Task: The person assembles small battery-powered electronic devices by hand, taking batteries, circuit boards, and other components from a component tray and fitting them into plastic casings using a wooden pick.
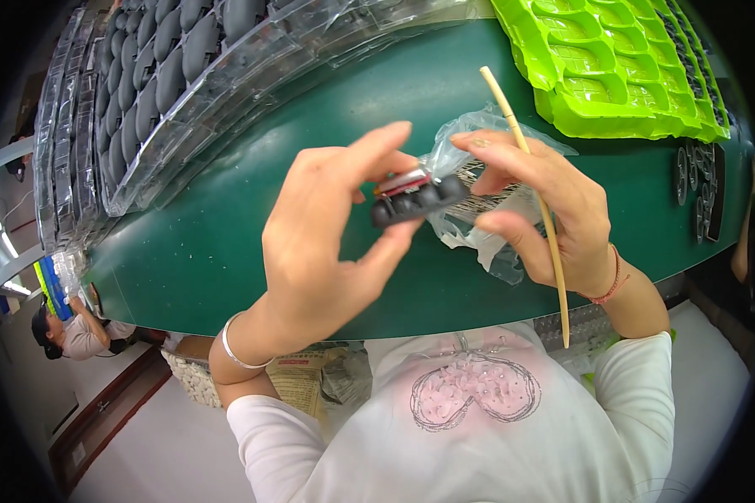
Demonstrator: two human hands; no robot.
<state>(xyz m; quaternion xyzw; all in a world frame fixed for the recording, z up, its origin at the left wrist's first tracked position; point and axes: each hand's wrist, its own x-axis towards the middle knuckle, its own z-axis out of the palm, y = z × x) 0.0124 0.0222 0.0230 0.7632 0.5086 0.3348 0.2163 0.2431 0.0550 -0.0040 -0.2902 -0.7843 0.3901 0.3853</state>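
Observation:
Above the table, my left hand pinches a dark grey, lobed plastic part between thumb and fingers. A small silvery cylinder with a red stripe sits along the part's upper side. Across my right hand runs a thin bamboo stick, slanting from far left to near right. The right thumb and fingertips curve toward the part, with a gap between them. Behind both hands lies a clear plastic bag containing many thin metal pieces, partly hidden by my fingers.
Stacked clear trays of dark grey pieces stand at the far left of the green table. Bright green moulded trays are at the far right, with dark looped pieces nearby. Another person is at the left.

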